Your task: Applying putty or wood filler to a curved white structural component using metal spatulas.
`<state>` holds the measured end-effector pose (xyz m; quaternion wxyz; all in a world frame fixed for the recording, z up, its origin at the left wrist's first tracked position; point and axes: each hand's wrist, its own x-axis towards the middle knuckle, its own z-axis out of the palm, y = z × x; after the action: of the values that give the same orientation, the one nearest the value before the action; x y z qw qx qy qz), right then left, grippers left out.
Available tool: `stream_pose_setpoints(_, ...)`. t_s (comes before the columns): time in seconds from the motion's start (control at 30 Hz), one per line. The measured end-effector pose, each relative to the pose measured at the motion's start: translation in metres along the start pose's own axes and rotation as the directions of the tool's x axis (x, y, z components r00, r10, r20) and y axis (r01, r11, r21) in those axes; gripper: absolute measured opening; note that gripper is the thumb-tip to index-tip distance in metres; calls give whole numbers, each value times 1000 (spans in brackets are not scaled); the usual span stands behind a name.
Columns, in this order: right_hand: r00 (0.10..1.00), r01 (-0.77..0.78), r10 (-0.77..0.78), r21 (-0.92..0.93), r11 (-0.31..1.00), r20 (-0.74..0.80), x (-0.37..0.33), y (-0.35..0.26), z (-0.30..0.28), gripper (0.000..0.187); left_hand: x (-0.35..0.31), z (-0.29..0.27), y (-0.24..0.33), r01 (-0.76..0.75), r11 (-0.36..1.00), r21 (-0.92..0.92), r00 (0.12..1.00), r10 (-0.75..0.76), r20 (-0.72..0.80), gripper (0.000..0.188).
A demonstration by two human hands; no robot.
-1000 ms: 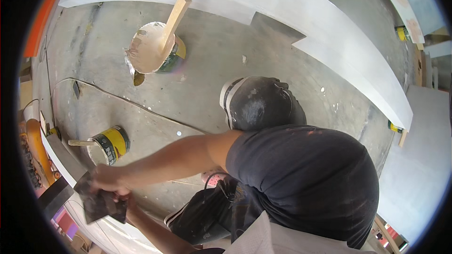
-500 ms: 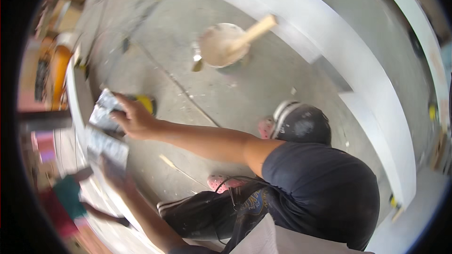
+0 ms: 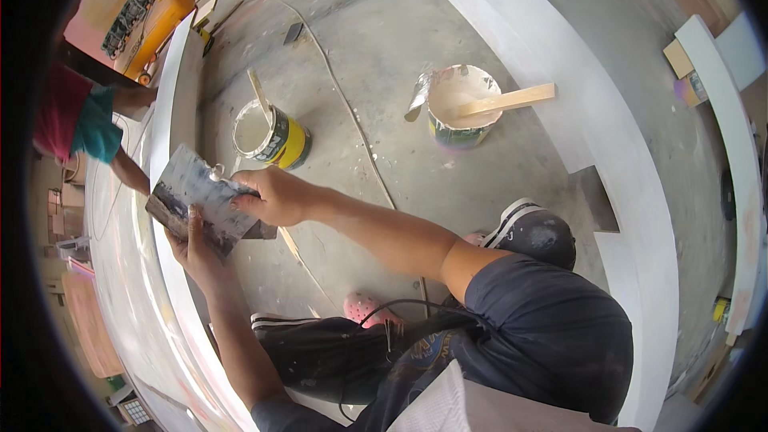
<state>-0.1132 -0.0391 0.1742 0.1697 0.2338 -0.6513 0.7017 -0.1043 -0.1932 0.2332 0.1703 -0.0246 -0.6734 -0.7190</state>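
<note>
Two flat, putty-smeared scrapers overlap in front of me at the left. The upper putty scraper (image 3: 186,176) is pale grey with dark stains and a small white blob on its edge. A darker putty scraper (image 3: 162,214) shows partly from underneath. My right hand (image 3: 280,196) is closed on the scrapers' right side, thumb on top. My left hand (image 3: 206,254) grips them from below, its thumb lying over the face. The overlap hides which fingers hold which scraper. Just beyond stands a yellow-and-black can (image 3: 294,144) of pale paste with a stick in it.
A second open can (image 3: 460,138) holds pale paste and a wooden stick (image 3: 512,101). Long white curved panels (image 3: 640,192) stand to the right; another white panel (image 3: 178,84) runs along my left. A cable (image 3: 352,100) crosses the floor. A co-worker (image 3: 88,124) is at the far left.
The scrapers were apart, one in each hand; now they overlap, with my hands closer together. My view has shifted, bringing the yellow-and-black can into full sight.
</note>
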Motion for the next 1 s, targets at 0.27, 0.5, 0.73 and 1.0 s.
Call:
stream_pose_setpoints(0.27, 943, 59, -83, -83, 995, -323, 7, 4, 21, 25, -1, 4, 4, 235, 972, -24, 972, -235, 15, 26)
stream_pose_setpoints(0.5, 990, 28, 10, -271, 962, 139, 5, 7, 3, 26, 0, -12, -1, 93, 994, 57, 993, -97, 73, 27)
stream_pose_setpoints(0.73, 960, -54, 31, -76, 996, -277, 1, 2, 17, 17, 0, -2, -7, 200, 979, 36, 979, -201, 19, 29)
stream_pose_setpoints(1.0, 984, 1, 55, -314, 949, 171, 1, 12, -9, 16, 4, -10, -8, 169, 963, 209, 973, -197, 123, 30)
